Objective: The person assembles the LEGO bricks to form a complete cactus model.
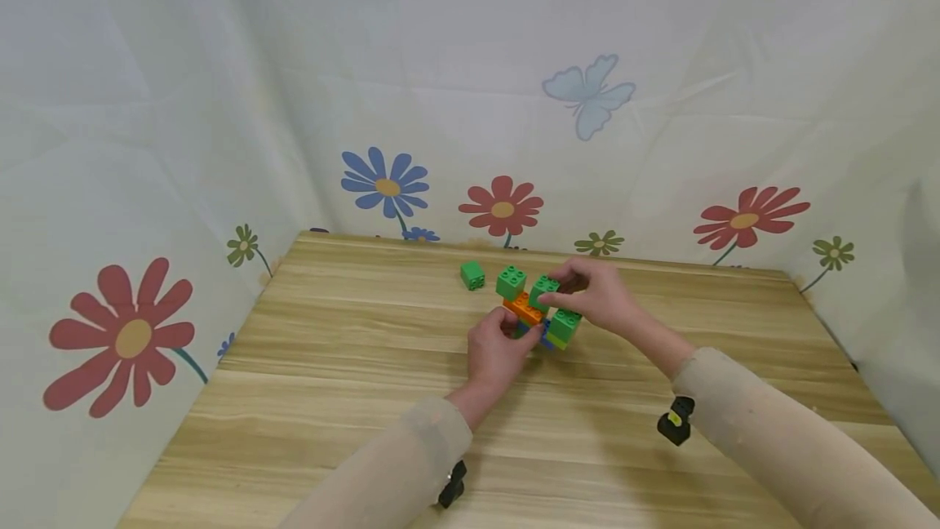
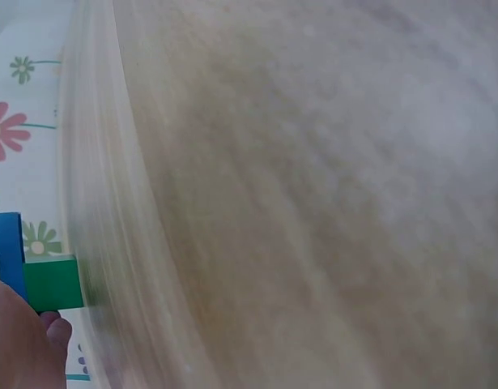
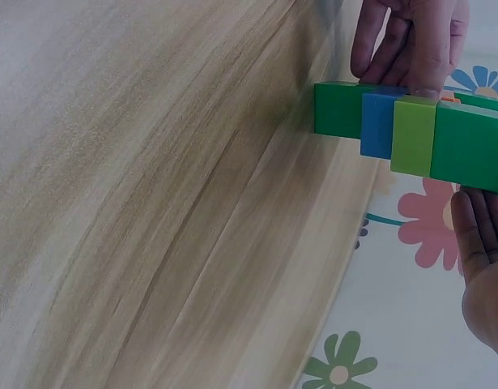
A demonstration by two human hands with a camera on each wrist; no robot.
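Observation:
My left hand point(image 1: 494, 349) grips a built-up stack of toy building bricks near the table's far middle. An orange brick point(image 1: 523, 310) lies across its top, bearing a green brick point(image 1: 511, 282) at the left end. With thumb and fingers, my right hand point(image 1: 600, 294) pinches another green brick point(image 1: 543, 291) at the orange brick's right end; whether it is seated is unclear. One more green brick point(image 1: 565, 322) tops a lime brick point(image 3: 414, 136) on the right side. Lower layers show a blue brick point(image 3: 377, 124) and a green bottom brick point(image 3: 338, 110), partly hidden by fingers.
A loose green brick point(image 1: 472, 275) lies tipped on its side, left of the stack, on the wooden table point(image 1: 330, 333). Behind the table's far edge hangs a white flowered curtain point(image 1: 441, 88). Both wrists carry small black devices point(image 1: 676, 421).

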